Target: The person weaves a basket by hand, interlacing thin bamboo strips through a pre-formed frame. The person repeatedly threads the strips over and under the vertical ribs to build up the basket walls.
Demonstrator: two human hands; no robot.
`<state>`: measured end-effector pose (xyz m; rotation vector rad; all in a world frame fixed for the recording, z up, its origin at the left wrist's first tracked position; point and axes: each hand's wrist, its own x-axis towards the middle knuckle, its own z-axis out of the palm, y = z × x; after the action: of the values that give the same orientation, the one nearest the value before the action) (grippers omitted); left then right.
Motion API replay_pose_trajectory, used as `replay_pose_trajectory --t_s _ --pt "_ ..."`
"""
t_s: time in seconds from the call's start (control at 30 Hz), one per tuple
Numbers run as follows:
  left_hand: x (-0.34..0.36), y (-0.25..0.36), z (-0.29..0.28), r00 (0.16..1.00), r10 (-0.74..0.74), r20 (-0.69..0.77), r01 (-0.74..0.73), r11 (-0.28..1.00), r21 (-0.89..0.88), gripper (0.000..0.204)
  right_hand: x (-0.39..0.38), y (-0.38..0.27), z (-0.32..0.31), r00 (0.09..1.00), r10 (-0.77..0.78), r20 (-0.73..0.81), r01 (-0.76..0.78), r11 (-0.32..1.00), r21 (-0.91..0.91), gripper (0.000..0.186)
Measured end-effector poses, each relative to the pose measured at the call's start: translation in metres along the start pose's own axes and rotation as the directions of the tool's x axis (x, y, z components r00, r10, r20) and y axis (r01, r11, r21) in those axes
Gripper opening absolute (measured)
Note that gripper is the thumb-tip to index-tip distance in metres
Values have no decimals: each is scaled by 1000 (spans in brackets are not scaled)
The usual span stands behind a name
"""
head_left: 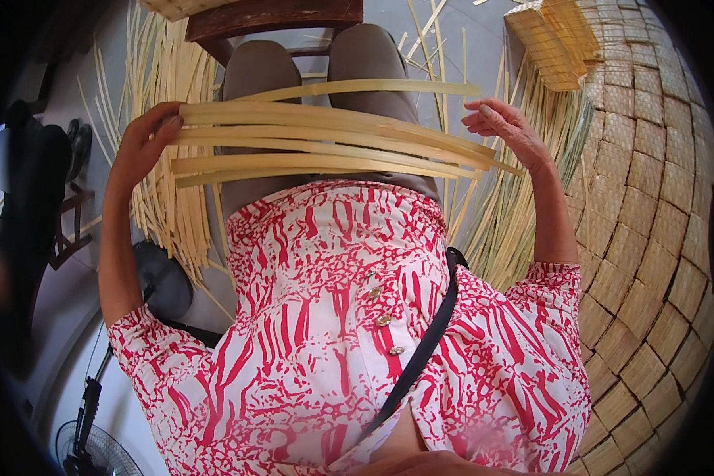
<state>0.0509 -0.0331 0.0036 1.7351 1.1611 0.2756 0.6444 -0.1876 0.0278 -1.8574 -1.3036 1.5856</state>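
Observation:
Several flat, pale yellow strips point(325, 119), which look like split bamboo or cane, lie crosswise over my lap. At their left ends my left hand point(144, 147) is closed, with thumb and fingers pinching the upper strips. The lower strips rest on my thighs beside that hand. One separate strip point(365, 87) lies farther out at a slight angle. Just past the right ends is my right hand point(509, 133), raised, its fingers stretched out and apart from the thumb. I see nothing held in it, and its palm is partly hidden.
Loose strips point(170, 190) cover the floor at my left, with another greenish bundle point(523, 174) at my right. Woven blocks point(635, 206) stack along the right side. A wooden stool point(274, 22) stands ahead, and a fan point(95, 444) is at lower left.

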Motion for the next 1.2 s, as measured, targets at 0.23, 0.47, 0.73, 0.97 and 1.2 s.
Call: replay_pose_trajectory --t_s 0.23,0.47,0.73,0.97,1.2 --pt "10 -4 -4 997 24 68 -15 991 -135 27 25 -13 0 995 -38 -97 56 980 192 28" --pt "4 2 -24 998 -65 0 64 986 -152 29 46 -24 4 957 -206 -203 243 953 182 20" --pt "21 -25 -55 973 -5 -230 -32 987 -158 23 60 -48 18 917 -320 -237 360 920 152 20" --pt "21 56 -18 531 676 -511 -286 711 643 22 64 -47 28 918 -307 -253 358 914 190 21" --pt "55 93 85 740 670 57 -534 534 656 33 66 -54 31 911 -305 -280 381 880 284 20"
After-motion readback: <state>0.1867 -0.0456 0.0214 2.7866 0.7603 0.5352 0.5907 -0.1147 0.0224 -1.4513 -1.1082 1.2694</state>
